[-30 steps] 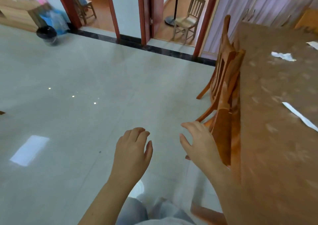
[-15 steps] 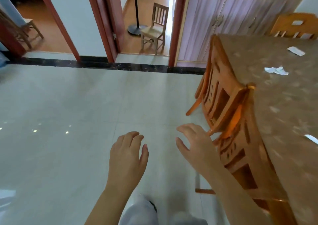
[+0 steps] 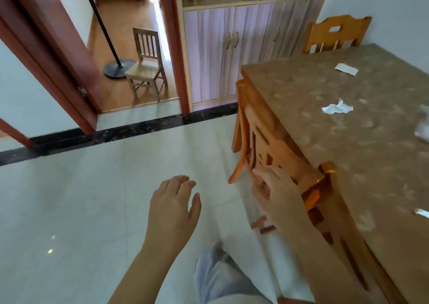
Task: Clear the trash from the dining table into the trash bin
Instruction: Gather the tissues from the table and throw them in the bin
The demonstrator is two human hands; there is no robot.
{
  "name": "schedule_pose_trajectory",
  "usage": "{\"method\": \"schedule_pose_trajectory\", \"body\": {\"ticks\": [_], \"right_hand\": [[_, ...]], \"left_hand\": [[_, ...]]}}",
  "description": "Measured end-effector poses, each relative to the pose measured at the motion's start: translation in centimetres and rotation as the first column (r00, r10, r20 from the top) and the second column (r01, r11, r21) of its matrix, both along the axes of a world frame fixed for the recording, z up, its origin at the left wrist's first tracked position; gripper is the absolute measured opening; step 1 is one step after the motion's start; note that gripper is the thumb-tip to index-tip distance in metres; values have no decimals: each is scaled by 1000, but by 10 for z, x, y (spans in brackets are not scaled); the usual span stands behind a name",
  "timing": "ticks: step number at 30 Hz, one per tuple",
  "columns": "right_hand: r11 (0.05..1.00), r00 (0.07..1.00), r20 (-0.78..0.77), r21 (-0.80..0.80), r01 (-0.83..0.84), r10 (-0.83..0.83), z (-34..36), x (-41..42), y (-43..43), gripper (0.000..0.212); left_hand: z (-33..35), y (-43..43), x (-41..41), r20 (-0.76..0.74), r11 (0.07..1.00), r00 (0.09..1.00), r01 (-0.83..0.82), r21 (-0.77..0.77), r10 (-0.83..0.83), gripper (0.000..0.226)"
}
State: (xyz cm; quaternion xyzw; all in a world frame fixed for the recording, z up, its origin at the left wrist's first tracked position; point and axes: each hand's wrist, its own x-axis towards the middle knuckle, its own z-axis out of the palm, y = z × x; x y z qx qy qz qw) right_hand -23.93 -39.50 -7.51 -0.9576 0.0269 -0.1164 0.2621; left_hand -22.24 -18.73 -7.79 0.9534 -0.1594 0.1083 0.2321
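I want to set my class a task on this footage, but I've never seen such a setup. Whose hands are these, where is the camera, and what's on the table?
No machine here: a person wears a wide-angle camera on the head, looking forward and down, so you see their own arms. The left hand and right hand are open and hold nothing; the right one is by the back of a wooden chair tucked at the dining table; blur hides whether it touches. On the table lie a crumpled paper, a flat paper slip and a small white scrap.
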Motion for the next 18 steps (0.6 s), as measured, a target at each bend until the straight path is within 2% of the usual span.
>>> {"method": "schedule_pose_trajectory", "body": {"ticks": [4,8,18], "right_hand": [[992,991,49,-8,125,-124,11,70,-43,36],[983,983,22,5,181,-181,18,120,-71,22],[892,893,11,-40,451,-451,6,198,-120,20]], "left_hand": [[16,-37,83,35,997,996,78,-4,-78,24],[22,-71,151,40,991,990,136,-10,-135,24],[6,-138,303,2,959,961,277,-62,-277,28]]}}
